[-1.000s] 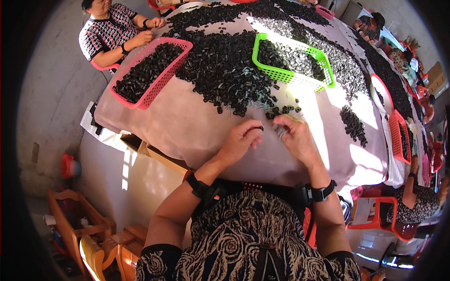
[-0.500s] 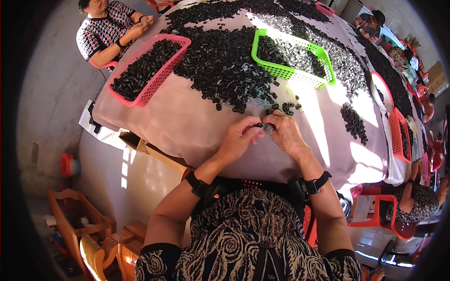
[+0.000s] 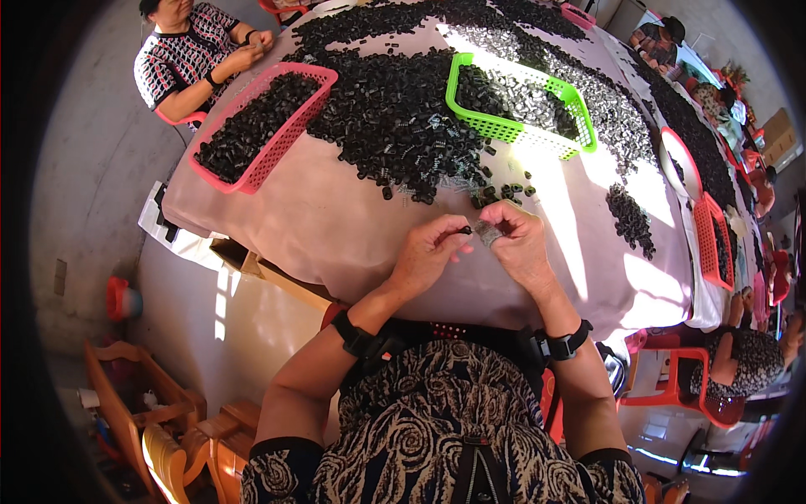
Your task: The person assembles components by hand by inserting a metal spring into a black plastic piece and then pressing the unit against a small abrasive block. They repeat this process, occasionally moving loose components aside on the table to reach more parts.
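My left hand (image 3: 426, 257) pinches a small black plastic part (image 3: 464, 230) between thumb and forefinger, above the near edge of the cloth-covered table. Close beside it, apart by a small gap, my right hand (image 3: 522, 252) has its thumb and fingers pressed together. Grey wrapping (image 3: 487, 233) covers a finger of that hand. Whatever its fingertips hold, if anything, is too small to make out. Just beyond both hands lie a few loose black parts (image 3: 489, 198) and thin silver coil springs (image 3: 453, 181), at the near edge of a big heap of black parts (image 3: 378, 118).
A pink basket (image 3: 281, 144) of black parts stands left of the heap, a green basket (image 3: 487, 128) to its right. A red basket (image 3: 703, 244) and a white bowl (image 3: 672, 155) line the right side. One co-worker (image 3: 189, 63) sits at the far left; others sit along the right.
My hands have moved slightly apart. The right hand has turned, so the grey finger wrapping shows more. My left hand still pinches the black part. The whole view has shifted a little.
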Action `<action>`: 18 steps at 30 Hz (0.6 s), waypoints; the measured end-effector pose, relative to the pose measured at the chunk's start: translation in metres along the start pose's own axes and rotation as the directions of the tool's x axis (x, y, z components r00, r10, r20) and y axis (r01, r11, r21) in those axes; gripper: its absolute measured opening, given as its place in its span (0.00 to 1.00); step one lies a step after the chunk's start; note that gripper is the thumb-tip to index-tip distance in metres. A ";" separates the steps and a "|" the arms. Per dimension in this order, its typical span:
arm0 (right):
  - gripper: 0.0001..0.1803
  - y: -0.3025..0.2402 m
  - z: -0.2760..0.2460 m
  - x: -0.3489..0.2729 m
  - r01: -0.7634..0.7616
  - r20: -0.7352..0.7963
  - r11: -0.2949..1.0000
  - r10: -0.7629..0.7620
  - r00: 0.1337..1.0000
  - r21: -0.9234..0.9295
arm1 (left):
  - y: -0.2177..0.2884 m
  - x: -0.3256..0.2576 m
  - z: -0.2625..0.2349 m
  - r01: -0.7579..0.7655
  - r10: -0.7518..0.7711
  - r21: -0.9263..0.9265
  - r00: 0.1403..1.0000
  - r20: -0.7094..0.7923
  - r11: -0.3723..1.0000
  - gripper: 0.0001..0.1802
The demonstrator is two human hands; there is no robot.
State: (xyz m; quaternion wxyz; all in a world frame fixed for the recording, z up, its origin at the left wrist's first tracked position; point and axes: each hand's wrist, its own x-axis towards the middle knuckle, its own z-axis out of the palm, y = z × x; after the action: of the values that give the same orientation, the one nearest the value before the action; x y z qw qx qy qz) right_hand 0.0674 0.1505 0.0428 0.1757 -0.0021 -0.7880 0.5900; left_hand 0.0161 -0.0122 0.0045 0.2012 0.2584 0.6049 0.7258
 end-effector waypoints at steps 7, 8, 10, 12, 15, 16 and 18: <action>0.09 -0.010 0.000 -0.002 0.125 0.048 0.955 -0.116 0.992 -0.268 | -0.003 -0.002 0.003 -0.011 0.012 -0.015 1.000 0.029 1.000 0.10; 0.09 -0.011 -0.001 -0.002 0.157 0.061 0.941 -0.145 0.988 -0.301 | -0.003 -0.001 0.003 -0.004 0.004 -0.006 1.000 0.030 1.000 0.10; 0.10 -0.023 0.000 -0.004 0.192 0.076 0.911 -0.177 0.981 -0.365 | -0.002 -0.003 0.004 -0.013 0.014 -0.024 1.000 0.022 1.000 0.10; 0.10 -0.025 0.002 -0.006 0.225 0.089 0.876 -0.207 0.974 -0.427 | -0.001 -0.003 0.005 -0.022 0.023 -0.041 1.000 0.017 0.999 0.10; 0.11 -0.021 0.005 -0.010 0.143 0.024 0.924 -0.143 0.989 -0.355 | -0.001 -0.003 0.006 -0.032 0.032 -0.018 0.999 0.010 0.999 0.10; 0.12 -0.024 0.005 -0.012 0.207 0.052 0.890 -0.203 0.978 -0.407 | -0.003 -0.003 0.006 -0.049 0.049 -0.014 0.999 0.007 0.999 0.10; 0.14 -0.025 0.005 -0.014 0.268 0.083 0.849 -0.259 0.962 -0.455 | -0.004 -0.003 0.006 -0.064 0.064 -0.009 0.998 0.005 0.998 0.10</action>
State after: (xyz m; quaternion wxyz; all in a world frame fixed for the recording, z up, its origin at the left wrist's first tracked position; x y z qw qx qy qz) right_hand 0.0844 0.1350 0.0608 0.2422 0.0696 -0.8999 0.3560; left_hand 0.0222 -0.0088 0.0010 0.1804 0.2788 0.5926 0.7339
